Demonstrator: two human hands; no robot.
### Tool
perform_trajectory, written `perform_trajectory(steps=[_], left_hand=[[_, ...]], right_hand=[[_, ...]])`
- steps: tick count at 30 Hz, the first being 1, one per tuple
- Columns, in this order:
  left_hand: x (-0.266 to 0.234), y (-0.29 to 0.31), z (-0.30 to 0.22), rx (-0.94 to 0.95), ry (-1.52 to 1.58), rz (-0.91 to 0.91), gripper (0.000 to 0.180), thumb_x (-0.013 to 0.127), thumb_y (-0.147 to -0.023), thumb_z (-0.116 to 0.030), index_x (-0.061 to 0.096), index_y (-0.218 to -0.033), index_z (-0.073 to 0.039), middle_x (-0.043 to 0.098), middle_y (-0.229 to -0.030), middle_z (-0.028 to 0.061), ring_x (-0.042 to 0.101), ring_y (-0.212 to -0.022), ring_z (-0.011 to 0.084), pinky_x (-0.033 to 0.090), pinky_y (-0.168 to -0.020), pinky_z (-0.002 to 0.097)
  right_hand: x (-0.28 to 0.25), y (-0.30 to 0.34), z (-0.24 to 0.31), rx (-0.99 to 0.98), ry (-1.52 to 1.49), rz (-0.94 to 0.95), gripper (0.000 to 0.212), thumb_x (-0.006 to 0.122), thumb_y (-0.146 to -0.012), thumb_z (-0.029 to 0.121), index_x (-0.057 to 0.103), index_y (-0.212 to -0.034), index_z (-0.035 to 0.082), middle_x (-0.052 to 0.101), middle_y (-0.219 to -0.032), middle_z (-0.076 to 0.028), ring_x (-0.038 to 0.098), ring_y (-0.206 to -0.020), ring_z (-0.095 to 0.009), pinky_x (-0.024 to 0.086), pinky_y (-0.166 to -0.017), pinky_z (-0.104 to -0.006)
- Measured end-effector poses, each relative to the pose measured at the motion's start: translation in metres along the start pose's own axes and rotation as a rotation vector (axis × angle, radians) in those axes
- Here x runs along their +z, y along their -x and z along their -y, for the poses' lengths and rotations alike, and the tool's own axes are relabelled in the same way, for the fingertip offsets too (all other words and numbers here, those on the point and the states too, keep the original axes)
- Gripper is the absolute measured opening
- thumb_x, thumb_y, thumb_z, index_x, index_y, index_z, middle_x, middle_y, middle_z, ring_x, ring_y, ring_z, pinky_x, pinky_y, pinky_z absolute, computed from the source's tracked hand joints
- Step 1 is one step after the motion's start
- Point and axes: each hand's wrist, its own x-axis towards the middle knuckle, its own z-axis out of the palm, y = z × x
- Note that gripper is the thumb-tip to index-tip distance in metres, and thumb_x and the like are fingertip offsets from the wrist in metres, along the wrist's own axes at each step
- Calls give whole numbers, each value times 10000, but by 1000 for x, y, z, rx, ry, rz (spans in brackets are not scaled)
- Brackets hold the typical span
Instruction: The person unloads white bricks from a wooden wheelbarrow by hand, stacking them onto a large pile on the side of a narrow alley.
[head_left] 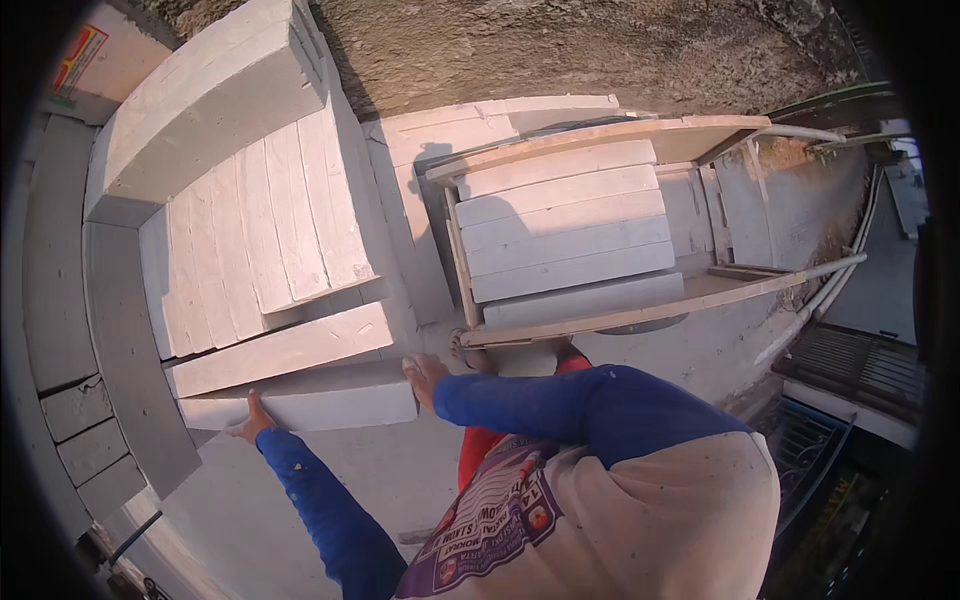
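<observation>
Grey block (310,405): nr side of stack (265,220).
L hand (256,417): fingers grasping nr L end.
R hand (426,378): fingers grasping R end.
Block corner (406,406): cd chip if one end slips, prob. uneven grip.

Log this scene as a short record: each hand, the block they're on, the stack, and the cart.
Left hand: against the block, toward its left end
Right hand: at the block's right end
Block: long, pale grey, nearest the person in the stack
Stack: similar pale blocks, side by side
Cart: wood-railed, carrying a row of pale blocks
</observation>
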Motion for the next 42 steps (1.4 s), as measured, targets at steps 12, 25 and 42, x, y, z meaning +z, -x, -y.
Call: perform_trajectory(steps=[12,25,42], left_hand=[[-91,29,-20,1427,-1039,422,1133,895,-536,-396,321,-1440,-25,333,-1480,239,282,-1399,395,213,-1147,548],[-53,-15,-10,1493,-1227,415,851,833,-499,-363,474,-1192,-26,516,-1126,157,494,-1116,347,330,-1043,490],[-120,449,16,1969,-765,576,827,849,-444,-446,582,-1086,2,566,-973,148,533,-962,330,392,-895,435]], right_hand=[[53,6,46,-769,925,7,761,599,-838,261,245,-1508,198,494,-1254,-242,534,-1108,-396,431,-872,-502],[2,36,27,-861,961,21,969,765,-708,249,220,-1507,217,503,-1200,-241,539,-1081,-381,442,-860,-475],[-307,368,-144,-530,1104,-71,1081,822,-641,287,197,-1521,226,498,-1308,-182,518,-1208,-365,401,-1000,-498]])
